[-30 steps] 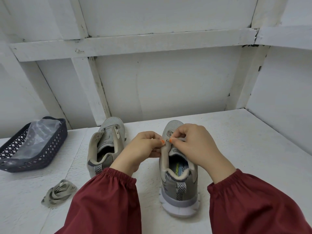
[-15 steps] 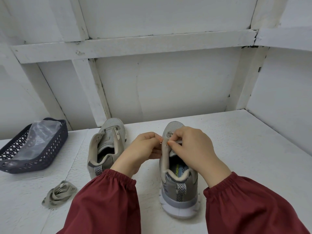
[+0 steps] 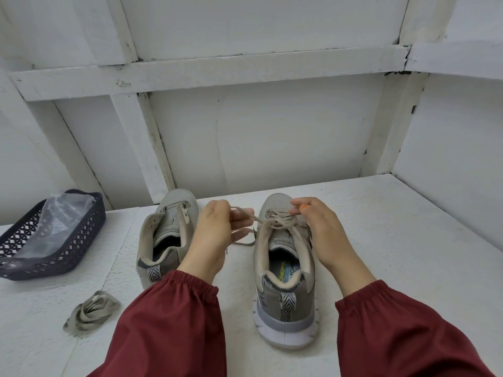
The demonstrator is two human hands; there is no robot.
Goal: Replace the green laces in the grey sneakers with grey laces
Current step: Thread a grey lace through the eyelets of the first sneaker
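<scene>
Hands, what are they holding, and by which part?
The lace of the right sneaker: left hand pinches a loose strand, right hand pinches it at the knot.

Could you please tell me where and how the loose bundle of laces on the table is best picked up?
From above, pinching across the middle of the lace bundle, where its flat strands overlap. It lies loosely coiled on the table, so a sideways grab would likely catch only some loops. The left hand is nearer, though it and the right hand hold another lace.

Soft, even light, faint shadows; wide-angle bending at edges.
</scene>
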